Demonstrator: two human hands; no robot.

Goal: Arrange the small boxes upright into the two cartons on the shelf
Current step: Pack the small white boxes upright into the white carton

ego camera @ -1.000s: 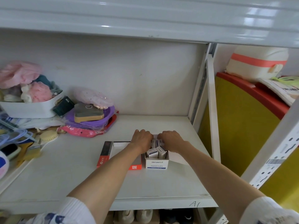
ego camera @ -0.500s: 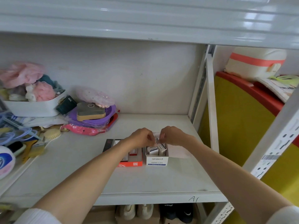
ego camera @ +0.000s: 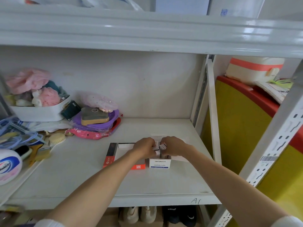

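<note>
Fingers (ego camera: 153, 147) of the left hand (ego camera: 144, 149) and of the right hand (ego camera: 173, 147) curl in from both sides and pinch a cluster of small boxes (ego camera: 158, 146), holding it just above the white carton (ego camera: 159, 163) marked "paper clips". Gripping from two sides likely keeps the boxes squeezed together and upright so they can go down as one block; which fingers touch which box cannot be told, as the knuckles hide them. More small boxes seem to sit inside the white carton beneath the right hand, though they are largely covered. Touching the white carton's left side lies the red carton (ego camera: 114, 154), open, with its pale inside showing and the left forearm crossing it. Both cartons rest on the shelf (ego camera: 82, 177), toward its front edge. Well to the left of the white carton, a white basket (ego camera: 37, 113) of pink items and a purple tray (ego camera: 98, 122) crowd the shelf's back.
</note>
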